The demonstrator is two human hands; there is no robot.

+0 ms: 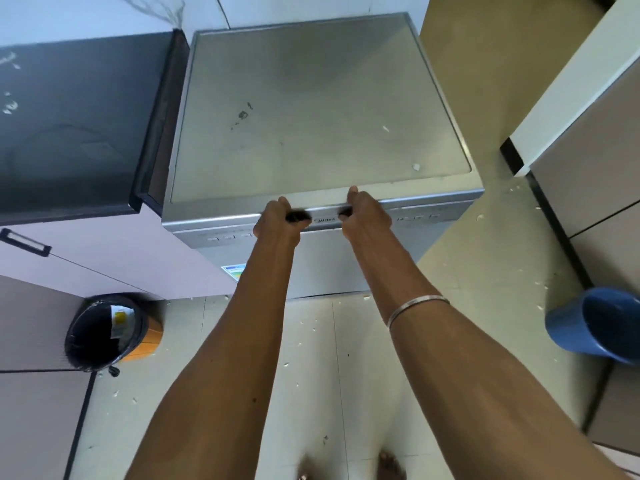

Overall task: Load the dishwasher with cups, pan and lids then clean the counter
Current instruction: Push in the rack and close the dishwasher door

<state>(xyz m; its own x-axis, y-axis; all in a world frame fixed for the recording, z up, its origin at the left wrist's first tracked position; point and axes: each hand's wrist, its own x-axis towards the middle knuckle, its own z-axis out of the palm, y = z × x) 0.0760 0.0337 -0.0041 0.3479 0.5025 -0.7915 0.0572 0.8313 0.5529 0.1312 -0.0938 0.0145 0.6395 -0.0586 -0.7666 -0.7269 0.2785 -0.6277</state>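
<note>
Head view: both hands, left hand [277, 220] and right hand [363, 216], curl around the dishwasher [311, 109] door handle [323, 213]. A black bin [100, 332] stands left of them, a blue cup [595, 325] to the right.

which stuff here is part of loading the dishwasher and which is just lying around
Part of the job: dishwasher, its door handle, left hand and right hand gripping that handle.

Just lying about: lined bin, blue bucket, dark counter, white scraps on the floor.

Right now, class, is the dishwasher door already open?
No: the dishwasher door is closed flush, and the left hand and right hand grip its handle.
</note>
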